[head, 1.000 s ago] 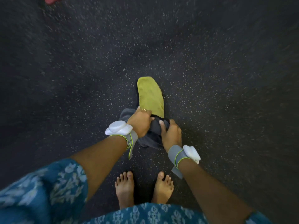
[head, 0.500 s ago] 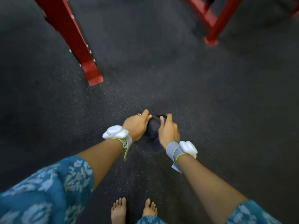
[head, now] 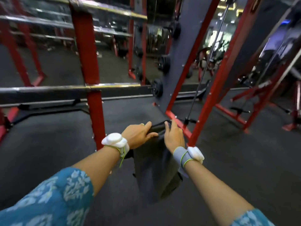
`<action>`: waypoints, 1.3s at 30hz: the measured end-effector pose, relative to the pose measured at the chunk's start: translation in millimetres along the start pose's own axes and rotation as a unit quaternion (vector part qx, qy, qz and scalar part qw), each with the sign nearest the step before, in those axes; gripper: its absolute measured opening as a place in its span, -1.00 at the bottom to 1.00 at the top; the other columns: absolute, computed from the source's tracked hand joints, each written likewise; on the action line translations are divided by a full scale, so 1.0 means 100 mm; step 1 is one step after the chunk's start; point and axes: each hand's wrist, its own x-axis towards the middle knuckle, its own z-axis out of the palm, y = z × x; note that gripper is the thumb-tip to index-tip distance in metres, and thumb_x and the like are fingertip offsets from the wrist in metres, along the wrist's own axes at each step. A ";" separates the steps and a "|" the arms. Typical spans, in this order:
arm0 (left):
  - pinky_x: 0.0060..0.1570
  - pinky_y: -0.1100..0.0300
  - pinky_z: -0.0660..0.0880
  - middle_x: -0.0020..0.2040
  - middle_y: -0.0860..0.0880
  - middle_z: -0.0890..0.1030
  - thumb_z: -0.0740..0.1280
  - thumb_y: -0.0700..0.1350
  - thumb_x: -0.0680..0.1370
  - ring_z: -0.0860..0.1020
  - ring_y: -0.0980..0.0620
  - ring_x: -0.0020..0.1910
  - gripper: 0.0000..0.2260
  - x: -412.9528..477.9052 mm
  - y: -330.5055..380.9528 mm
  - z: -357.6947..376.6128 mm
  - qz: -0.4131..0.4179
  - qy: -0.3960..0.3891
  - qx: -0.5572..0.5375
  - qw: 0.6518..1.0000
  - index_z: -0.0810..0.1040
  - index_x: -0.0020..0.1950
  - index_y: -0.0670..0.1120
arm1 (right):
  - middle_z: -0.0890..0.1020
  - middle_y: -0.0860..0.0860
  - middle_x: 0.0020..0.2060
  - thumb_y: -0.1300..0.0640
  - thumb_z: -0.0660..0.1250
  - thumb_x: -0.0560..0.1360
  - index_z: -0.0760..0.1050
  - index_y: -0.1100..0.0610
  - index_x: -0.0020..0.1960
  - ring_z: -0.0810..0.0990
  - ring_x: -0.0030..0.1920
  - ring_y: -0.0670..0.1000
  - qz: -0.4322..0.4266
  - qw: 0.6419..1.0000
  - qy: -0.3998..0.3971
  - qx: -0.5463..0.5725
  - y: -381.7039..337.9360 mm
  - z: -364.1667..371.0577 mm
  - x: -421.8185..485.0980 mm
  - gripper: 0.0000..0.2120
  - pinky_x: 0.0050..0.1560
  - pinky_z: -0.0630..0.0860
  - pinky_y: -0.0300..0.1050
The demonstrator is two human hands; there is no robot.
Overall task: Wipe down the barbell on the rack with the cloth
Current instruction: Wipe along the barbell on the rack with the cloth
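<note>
A dark grey cloth [head: 154, 168] hangs down between my hands at the centre of the view. My left hand [head: 138, 134] pinches its top edge, and my right hand [head: 174, 137] grips the same edge right beside it. Beyond my hands, a steel barbell [head: 48, 89] runs level across a red rack upright [head: 88, 62], with a dark plate [head: 157, 92] near its right end. A second bar [head: 105, 9] crosses the upright higher up. My hands and the cloth are below and in front of the barbell, not touching it.
Dark speckled rubber floor [head: 48, 152] lies under me. Red slanted frame posts [head: 210, 88] and a cable [head: 206, 62] stand just right of my hands. A dark panel [head: 177, 54] carries weight plates. More red frames and machines fill the left and right background.
The view has lifted from the floor and my feet to the rack. My hands have come up with the bunched cloth, which now hangs open; its yellow-green side no longer shows.
</note>
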 end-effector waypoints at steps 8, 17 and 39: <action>-0.05 0.07 0.42 0.06 -0.11 0.60 0.28 0.24 0.49 0.54 -0.13 0.05 -0.53 0.04 -0.18 -0.93 -0.035 0.073 -0.055 0.995 0.43 0.21 -0.08 | 0.57 0.32 0.03 0.03 0.06 0.65 0.35 0.25 0.21 0.50 0.07 0.34 -0.114 0.989 0.089 0.043 -0.78 -0.58 0.09 -0.68 -0.06 0.39 0.11; 0.15 0.09 0.40 0.18 -0.18 0.55 0.31 -0.11 0.56 0.50 -0.16 0.17 -0.71 0.05 -0.54 -0.88 -0.179 0.008 -0.191 0.965 0.50 0.26 -0.13 | 0.59 0.25 0.02 0.01 0.04 0.65 0.36 0.23 0.26 0.52 0.06 0.28 -0.093 0.974 0.180 0.101 -0.91 -0.79 0.21 -0.65 -0.17 0.28 -0.03; -0.10 0.16 0.47 -0.08 -0.18 0.57 0.18 -0.14 0.60 0.54 -0.10 -0.12 -0.76 0.34 -0.03 -1.01 -0.329 0.040 -0.570 0.752 0.53 0.04 -0.29 | 0.58 0.14 0.00 0.03 0.19 0.53 0.51 0.21 0.08 0.55 0.01 0.18 -0.348 0.935 0.041 0.061 -0.75 -0.29 -0.18 -0.72 0.00 0.48 0.07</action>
